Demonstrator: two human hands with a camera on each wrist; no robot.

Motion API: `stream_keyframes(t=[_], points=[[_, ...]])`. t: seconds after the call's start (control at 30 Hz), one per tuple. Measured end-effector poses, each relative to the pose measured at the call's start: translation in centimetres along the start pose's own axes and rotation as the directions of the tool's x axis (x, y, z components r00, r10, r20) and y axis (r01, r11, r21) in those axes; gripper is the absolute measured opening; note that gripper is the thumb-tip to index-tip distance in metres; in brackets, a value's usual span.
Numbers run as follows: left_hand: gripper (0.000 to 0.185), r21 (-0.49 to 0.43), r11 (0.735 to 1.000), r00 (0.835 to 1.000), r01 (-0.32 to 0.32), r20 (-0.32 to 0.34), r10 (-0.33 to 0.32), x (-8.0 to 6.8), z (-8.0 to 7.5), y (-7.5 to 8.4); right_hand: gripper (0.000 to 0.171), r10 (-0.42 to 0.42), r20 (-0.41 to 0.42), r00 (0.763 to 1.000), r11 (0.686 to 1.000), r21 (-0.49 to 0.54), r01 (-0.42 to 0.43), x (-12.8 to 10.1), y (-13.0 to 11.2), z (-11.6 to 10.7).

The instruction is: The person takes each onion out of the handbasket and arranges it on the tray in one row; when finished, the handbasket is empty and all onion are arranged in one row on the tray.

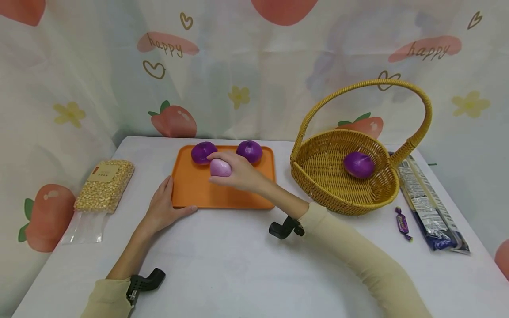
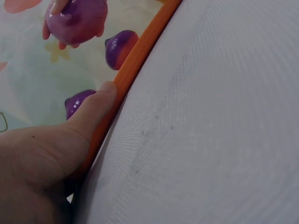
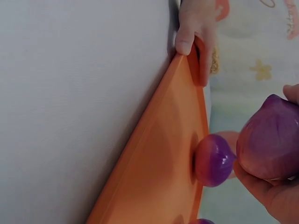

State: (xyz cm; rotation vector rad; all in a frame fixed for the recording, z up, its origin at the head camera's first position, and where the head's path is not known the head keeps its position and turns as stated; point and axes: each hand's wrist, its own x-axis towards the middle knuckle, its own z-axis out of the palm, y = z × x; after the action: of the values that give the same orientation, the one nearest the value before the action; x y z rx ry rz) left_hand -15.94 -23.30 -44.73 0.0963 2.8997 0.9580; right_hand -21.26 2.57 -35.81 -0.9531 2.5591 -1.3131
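A shiny purple onion [image 1: 220,168] is held in my right hand [image 1: 242,173], raised over the orange tray [image 1: 222,196]. In the right wrist view, thumb and fingers grip this onion [image 3: 268,140] from both sides. At the tray's near left corner, my left hand [image 1: 165,210] holds the rim, thumb along the front edge and fingers along the left side. The left wrist view shows that thumb [image 2: 100,100] on the rim. Toward the back of the tray sit a left onion [image 1: 203,153] and a right onion [image 1: 249,151].
To the right stands a yellow wicker basket [image 1: 330,196] with a tall handle and one purple onion [image 1: 358,165] inside. Beside it lie a purple-wrapped candy [image 1: 402,223] and a long dark-blue packet [image 1: 429,203]. A clear bag of yellow kernels [image 1: 107,187] lies at the left.
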Motion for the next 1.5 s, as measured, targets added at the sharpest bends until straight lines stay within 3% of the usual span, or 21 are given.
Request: stream_keyframes(t=[0.3,0.9,1.5], points=[[0.121,-0.002,1.0,1.0,-0.017,0.003,0.017,0.0,0.0,-0.2,0.053,-0.074,0.059,0.996,0.991,-0.109,0.08,2.0,-0.3,1.6],[0.121,0.0,1.0,1.0,-0.022,-0.003,0.022,0.0,0.0,-0.3,0.057,0.006,0.235,0.972,0.961,-0.269,0.059,4.3,0.6,4.6],[0.121,0.007,1.0,1.0,-0.022,0.002,0.022,0.0,0.0,-0.1,0.057,0.019,0.234,0.972,0.96,-0.276,0.047,4.5,1.3,6.0]])
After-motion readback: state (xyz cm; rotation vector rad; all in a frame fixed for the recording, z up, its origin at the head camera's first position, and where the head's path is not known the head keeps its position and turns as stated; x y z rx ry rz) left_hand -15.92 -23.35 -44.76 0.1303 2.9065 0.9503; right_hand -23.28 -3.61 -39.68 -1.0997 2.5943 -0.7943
